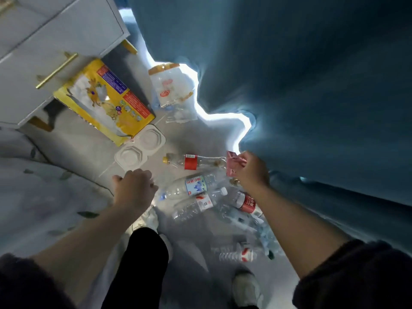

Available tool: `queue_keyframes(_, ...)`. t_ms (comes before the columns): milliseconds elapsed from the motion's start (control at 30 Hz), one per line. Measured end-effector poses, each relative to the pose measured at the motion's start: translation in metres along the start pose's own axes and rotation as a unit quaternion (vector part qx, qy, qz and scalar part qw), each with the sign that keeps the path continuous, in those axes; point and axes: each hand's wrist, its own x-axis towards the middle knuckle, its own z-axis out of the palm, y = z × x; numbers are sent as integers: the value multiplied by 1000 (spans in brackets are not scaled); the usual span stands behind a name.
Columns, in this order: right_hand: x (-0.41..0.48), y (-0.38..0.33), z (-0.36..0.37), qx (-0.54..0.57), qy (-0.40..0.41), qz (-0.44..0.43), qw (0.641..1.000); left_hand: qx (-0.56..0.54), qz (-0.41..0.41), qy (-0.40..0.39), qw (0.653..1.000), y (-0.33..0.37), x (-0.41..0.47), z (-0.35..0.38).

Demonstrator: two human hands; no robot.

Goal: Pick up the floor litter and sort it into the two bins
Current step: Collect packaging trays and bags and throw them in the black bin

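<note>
My right hand (250, 170) pinches a crumpled pink wrapper (233, 163), held just above the floor near the curtain. My left hand (133, 186) hovers with fingers curled and nothing in it, a little left of the bottles. On the floor lie a red-labelled bottle with a yellow cap (191, 161), a blue-labelled clear bottle (191, 185), and several more clear plastic bottles (200, 204). A yellow bag (104, 101), a white plastic double tray (140, 146) and clear plastic wrappers (170, 90) lie farther off. No bin is in view.
A blue curtain (312, 85) hangs along the right, its hem on the floor. A white cabinet with gold handles (55, 41) stands at the upper left. A pale leaf-patterned fabric (44, 186) covers the left. My legs and shoes (245, 288) are below.
</note>
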Motion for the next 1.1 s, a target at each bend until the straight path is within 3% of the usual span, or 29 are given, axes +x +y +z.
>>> queue_keyframes(133, -58, 10, -44, 39, 12, 20, 999, -108, -75, -20, 991, 38, -34, -39)
queue_keyframes(500, -231, 80, -154, 118, 28, -19, 992, -215, -128, -36, 967, 155, -218, -86)
queue_keyframes(667, -300, 132, -191, 154, 45, 27, 987, -277, -143, -70, 948, 194, -308, -79)
queue_keyframes(933, -349, 185, -200, 256, 119, 176, 943, -294, -74, -140, 943, 238, -357, -79)
queue_keyframes(1100, -368, 228, -209, 315, 172, 228, 905, -226, -2, -156, 962, 282, -377, -75)
